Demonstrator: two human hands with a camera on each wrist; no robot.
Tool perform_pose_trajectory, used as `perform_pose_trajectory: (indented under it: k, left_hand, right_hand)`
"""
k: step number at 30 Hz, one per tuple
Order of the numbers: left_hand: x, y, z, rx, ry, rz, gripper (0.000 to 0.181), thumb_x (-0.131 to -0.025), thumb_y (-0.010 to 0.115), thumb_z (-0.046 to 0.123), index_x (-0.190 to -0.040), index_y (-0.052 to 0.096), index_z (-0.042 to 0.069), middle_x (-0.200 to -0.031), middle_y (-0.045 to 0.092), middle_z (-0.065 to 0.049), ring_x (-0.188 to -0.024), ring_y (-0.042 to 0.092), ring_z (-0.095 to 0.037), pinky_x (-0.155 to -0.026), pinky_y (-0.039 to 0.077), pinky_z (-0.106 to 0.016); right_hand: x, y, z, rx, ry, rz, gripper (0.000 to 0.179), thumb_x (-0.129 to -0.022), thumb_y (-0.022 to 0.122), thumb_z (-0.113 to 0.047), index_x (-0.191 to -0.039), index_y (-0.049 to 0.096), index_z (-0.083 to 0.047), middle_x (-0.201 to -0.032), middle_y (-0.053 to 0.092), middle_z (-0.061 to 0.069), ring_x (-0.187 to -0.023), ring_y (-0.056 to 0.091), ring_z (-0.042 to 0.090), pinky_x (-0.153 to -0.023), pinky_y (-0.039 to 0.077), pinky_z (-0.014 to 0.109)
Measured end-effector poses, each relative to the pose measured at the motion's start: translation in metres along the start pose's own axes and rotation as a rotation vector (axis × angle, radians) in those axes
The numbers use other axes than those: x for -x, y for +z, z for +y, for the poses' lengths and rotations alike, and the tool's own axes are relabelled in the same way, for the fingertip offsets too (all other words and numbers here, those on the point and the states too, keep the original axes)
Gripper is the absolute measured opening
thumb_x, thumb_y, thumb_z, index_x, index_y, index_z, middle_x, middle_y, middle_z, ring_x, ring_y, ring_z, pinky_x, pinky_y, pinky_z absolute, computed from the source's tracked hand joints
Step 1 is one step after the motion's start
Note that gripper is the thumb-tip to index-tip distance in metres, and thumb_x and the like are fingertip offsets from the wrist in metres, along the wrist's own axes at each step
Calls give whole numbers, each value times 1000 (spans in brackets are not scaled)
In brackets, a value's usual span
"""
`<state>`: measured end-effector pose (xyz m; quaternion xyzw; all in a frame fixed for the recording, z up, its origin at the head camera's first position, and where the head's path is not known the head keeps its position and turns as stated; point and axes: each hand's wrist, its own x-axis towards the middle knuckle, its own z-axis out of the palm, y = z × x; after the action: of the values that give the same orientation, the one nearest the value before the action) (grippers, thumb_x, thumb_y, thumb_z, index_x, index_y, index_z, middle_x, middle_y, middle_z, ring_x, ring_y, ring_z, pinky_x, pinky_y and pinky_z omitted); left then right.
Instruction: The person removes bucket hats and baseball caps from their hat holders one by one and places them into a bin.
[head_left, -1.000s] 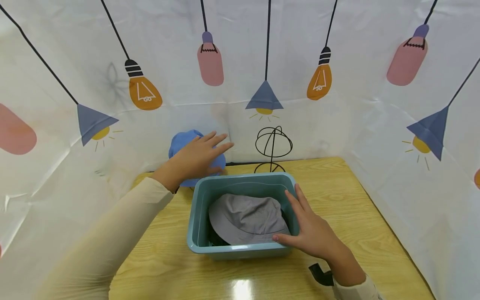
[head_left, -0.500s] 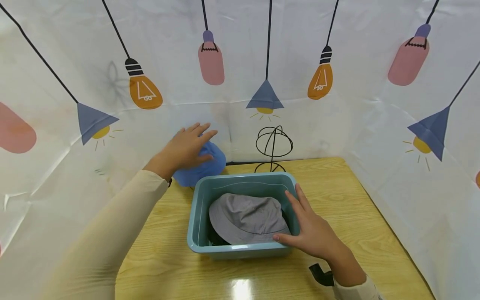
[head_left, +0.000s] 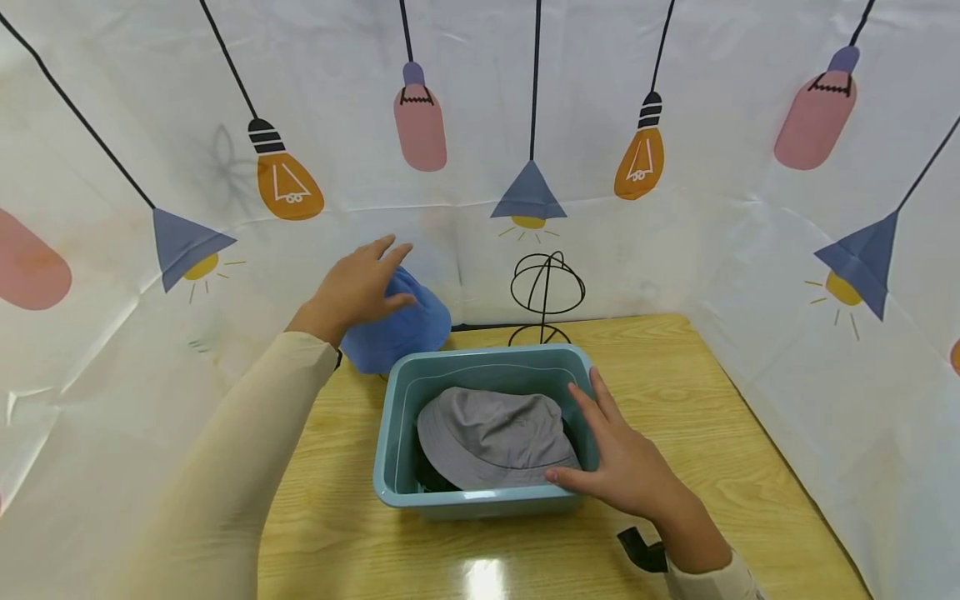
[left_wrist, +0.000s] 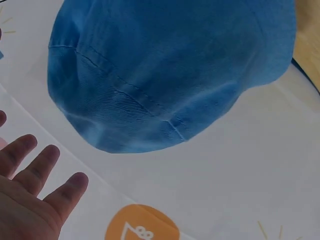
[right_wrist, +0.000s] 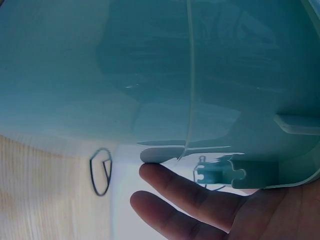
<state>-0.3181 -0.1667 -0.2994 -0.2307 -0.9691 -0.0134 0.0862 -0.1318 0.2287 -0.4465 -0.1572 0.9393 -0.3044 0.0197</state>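
In the head view my left hand (head_left: 356, 287) is raised in front of a blue cap (head_left: 405, 329) at the back left, covering part of it. Its fingers are spread. The left wrist view shows these fingers (left_wrist: 67, 197) apart from the cap (left_wrist: 165, 65). My right hand (head_left: 626, 454) rests at the front right corner of a teal plastic bin (head_left: 487, 502), thumb on the front rim, other fingers nearly straight along the right side. From the right wrist, the fingers (right_wrist: 185, 192) lie against the bin's outside wall (right_wrist: 150, 75). A grey bucket hat (head_left: 495, 437) lies inside.
A bare black wire hat stand (head_left: 545, 292) stands behind the bin, near the back wall. Something dark lies under the grey hat. White sheeting printed with lamps (head_left: 480, 100) borders the wooden table (head_left: 720, 417) at the back and sides.
My left hand has moved left across the blue cap, uncovering its right part. The right hand, the bin and the grey bucket hat have stayed in place.
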Motion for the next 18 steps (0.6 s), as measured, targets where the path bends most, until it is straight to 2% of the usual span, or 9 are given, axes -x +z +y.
perform_pose_trajectory:
  k: [5,10,13,18]
  left_hand:
    - [-4,5,-5,14,-103,-19,86,-98,64,54,-166,26,16,-169,23,-22,-151,31,-48,-117,34,-66]
    - [-8,11,-10,-9,-169,-11,81,-103,48,61,-166,26,16,-168,23,-26,-150,31,-51,-118,31,-68]
    - [-9,14,-11,-5,-203,-31,80,-103,41,64,-167,23,19,-169,20,-27,-150,28,-53,-118,29,-70]
    - [-12,21,-12,10,-267,-76,83,-102,35,71,-168,18,24,-170,14,-26,-152,23,-52,-116,26,-74]
  right_hand:
    - [0,-1,0,0,-5,3,113,-78,73,-77,-166,15,-36,-175,-12,-1,-83,69,16,-54,45,27]
    - [0,0,0,3,-17,10,111,-79,73,-76,-166,18,-35,-175,-10,1,-90,72,21,-57,46,27]
    - [0,1,0,5,-22,13,110,-79,73,-76,-166,19,-35,-175,-9,1,-94,72,24,-58,47,28]
    - [-1,1,0,-6,-24,16,111,-79,73,-76,-166,20,-34,-175,-10,1,-95,73,24,-59,48,29]
